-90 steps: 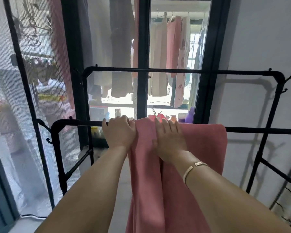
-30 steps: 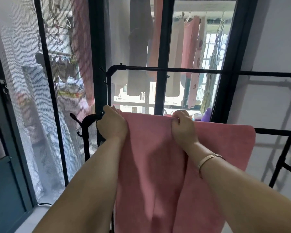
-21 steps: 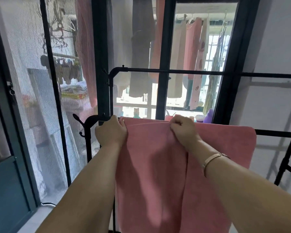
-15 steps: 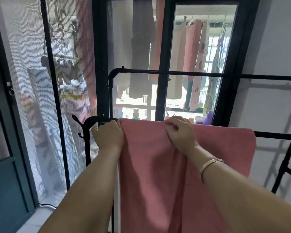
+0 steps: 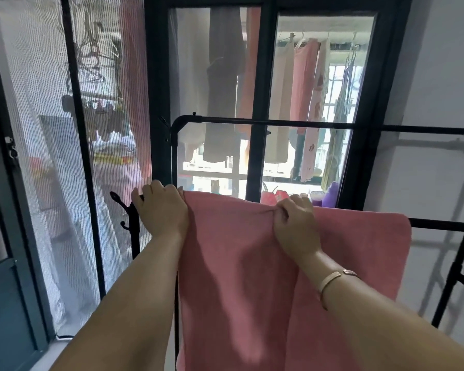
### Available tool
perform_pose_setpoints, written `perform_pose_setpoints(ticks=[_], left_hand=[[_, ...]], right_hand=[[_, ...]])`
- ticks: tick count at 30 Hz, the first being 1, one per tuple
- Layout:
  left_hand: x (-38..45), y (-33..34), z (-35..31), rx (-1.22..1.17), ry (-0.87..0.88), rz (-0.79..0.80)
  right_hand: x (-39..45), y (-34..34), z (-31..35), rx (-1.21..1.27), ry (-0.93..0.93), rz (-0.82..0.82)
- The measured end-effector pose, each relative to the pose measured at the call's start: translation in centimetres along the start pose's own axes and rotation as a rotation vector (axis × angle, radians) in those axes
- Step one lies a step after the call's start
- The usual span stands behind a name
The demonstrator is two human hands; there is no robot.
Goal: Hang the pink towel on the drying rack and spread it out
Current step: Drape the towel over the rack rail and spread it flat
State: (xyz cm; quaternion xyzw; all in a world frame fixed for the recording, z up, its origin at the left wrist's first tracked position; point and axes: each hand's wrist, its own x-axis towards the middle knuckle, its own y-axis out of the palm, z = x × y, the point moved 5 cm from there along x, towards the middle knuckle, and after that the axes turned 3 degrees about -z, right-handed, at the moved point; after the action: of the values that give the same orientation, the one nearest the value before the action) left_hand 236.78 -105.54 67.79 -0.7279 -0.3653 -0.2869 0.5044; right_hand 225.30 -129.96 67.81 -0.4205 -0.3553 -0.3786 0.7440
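The pink towel (image 5: 233, 250) hangs over the near bar of the black drying rack (image 5: 445, 225), draped down toward me. My left hand (image 5: 162, 210) grips the towel's left top edge at the rack's left corner. My right hand (image 5: 296, 226) pinches a bunched fold of the towel's top edge near the middle. Right of that hand the towel lies flat on the bar as far as its right edge. The bar under the towel is hidden.
The rack's higher rear bar (image 5: 279, 121) runs across behind. A black-framed window (image 5: 260, 103) with hanging laundry outside stands beyond it. A mesh screen door (image 5: 73, 156) is at left, a white wall (image 5: 445, 103) at right.
Both hands have pulled the towel's left part further left along the bar, widening it. My left hand now reaches the rack's left corner, and my right hand pinches a fold instead of lying flat.
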Motion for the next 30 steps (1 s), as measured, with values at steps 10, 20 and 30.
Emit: perform_pose_setpoints(ticks=[10,20,30], left_hand=[[-2.6,1.6,-3.1,-0.188,0.409,0.13],[-4.1,3.3,-2.9,-0.117,0.248,0.301],[-5.6,2.1,-8.7,-0.259,0.497,0.281]], right_hand=[[0.6,1.0,-0.9,-0.219,-0.054,0.116],[0.6,1.7,-1.7,-0.282,-0.07,0.177],[0.3,1.5,-1.9,-0.25,-0.11,0.196]])
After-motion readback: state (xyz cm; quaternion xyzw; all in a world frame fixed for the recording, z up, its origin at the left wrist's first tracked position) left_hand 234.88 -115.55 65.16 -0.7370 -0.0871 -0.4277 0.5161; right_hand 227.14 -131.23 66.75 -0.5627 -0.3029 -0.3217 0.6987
